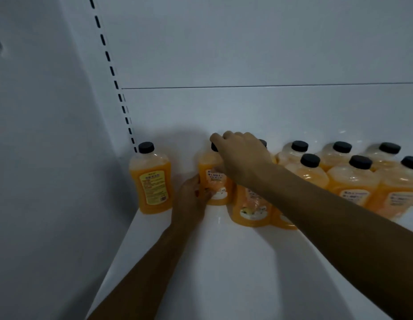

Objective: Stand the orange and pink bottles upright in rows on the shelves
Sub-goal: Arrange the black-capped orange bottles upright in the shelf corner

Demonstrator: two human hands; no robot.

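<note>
An upright orange bottle [215,181] with a black cap stands on the white shelf [200,262] near the back wall. My right hand [240,155] grips its cap from above, and my left hand [191,199] holds its lower body from the left. Another orange bottle [152,179] stands alone by the left wall, its yellow label facing me. A further bottle [251,209] stands just in front and to the right, partly hidden by my right forearm. Several more orange bottles [353,181] stand in two rows to the right. No pink bottles are in view.
The shelf's side wall [50,158] closes off the left, with a slotted upright [113,72] in the back corner. The back panel [247,54] rises behind the bottles. Bare shelf surface stretches from the bottles toward me.
</note>
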